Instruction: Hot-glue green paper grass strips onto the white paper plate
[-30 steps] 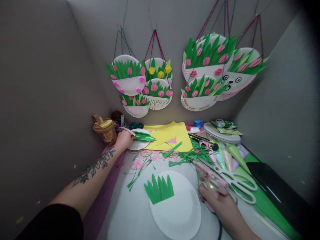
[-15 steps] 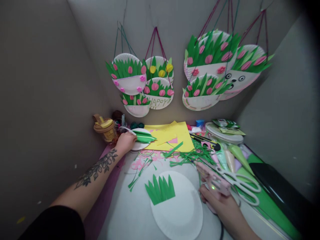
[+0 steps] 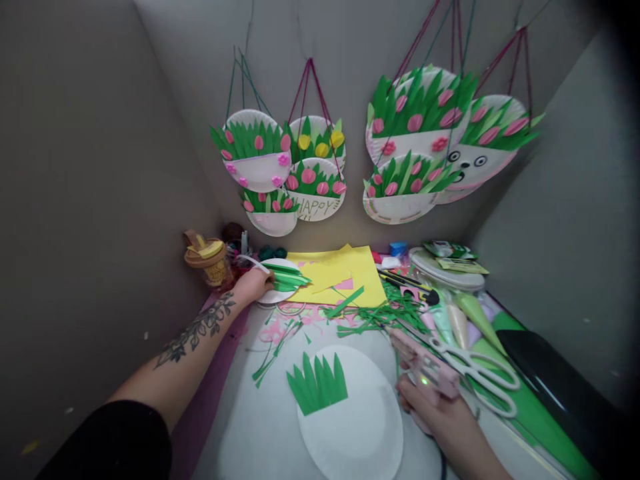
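The left hand (image 3: pixel 253 285) reaches to the far left corner of the worktop (image 3: pixel 250 427), its fingers grasping a bunch of green paper leaves (image 3: pixel 286 277) that stick out to the right over a small white plate (image 3: pixel 273 295). Just left of that hand stands a brown lidded cup (image 3: pixel 209 260), close against the grey side wall, so there is little room on that side. The leaf tips lie over the near edge of the yellow paper sheet (image 3: pixel 345 277), which sits against the back wall.

The right hand (image 3: pixel 440 417) rests at the near right, fingers wrapped around a pink glue gun (image 3: pixel 423 365) whose nozzle points away toward the back. Just right of the gun lie white scissors (image 3: pixel 475 373), and beyond them a green paper sheet (image 3: pixel 535 417) runs along the right edge beside a black strip.

Between the two hands lies a white paper plate (image 3: pixel 353 420), with a green paper grass piece (image 3: pixel 316 385) sitting across its upper left rim and overhanging it. The stretch of worktop left of the plate is bare apart from a few green slivers. Behind the plate a heap of green paper scraps (image 3: pixel 380 313) fills the middle ground, touching the yellow sheet's front edge.

On the back wall hang decorated plate baskets (image 3: pixel 260 157) with green grass and pink flowers, well above the worktop
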### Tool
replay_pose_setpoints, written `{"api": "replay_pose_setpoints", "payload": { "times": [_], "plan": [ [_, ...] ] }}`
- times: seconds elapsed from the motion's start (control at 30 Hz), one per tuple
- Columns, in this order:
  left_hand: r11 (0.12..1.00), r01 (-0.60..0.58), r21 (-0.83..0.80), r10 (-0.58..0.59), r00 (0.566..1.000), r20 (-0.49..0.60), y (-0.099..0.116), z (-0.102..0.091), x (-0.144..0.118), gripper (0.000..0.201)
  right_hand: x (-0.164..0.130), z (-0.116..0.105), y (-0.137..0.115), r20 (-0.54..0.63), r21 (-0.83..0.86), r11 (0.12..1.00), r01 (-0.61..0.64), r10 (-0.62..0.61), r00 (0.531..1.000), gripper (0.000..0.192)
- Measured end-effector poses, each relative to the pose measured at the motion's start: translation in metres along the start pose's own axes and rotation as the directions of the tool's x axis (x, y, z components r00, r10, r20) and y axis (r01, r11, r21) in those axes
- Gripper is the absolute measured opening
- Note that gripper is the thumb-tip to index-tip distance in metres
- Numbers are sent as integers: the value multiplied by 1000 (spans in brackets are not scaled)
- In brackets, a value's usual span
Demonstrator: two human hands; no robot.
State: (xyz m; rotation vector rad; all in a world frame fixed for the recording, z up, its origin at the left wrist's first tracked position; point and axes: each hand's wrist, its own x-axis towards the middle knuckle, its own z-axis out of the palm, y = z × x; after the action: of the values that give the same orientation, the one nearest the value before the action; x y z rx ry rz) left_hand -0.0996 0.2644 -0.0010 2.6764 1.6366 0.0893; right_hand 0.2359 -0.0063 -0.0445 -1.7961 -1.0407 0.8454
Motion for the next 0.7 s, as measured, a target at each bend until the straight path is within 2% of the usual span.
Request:
{"api": "replay_pose_setpoints", "payload": {
  "times": [0.23, 0.37, 0.5, 0.7],
  "plan": [
    [996, -91, 24, 93, 994, -54, 1, -2, 1, 12, -2, 0, -5, -11, 38, 999, 5, -4, 1000, 31],
    [992, -118, 41, 121, 988, -96, 2, -2, 2, 16, -2, 0, -3, 1, -2, 1000, -18, 18, 1000, 33],
    [989, -138, 53, 143, 981, -130, 2, -1, 1, 21, -1, 0, 0, -7, 27, 999, -24, 24, 1000, 34],
    [976, -211, 54, 218, 957, -189, 5, -4, -4, 16, -1, 0, -4, 14, 21, 1000, 1, -2, 1000, 31]
  ]
}}
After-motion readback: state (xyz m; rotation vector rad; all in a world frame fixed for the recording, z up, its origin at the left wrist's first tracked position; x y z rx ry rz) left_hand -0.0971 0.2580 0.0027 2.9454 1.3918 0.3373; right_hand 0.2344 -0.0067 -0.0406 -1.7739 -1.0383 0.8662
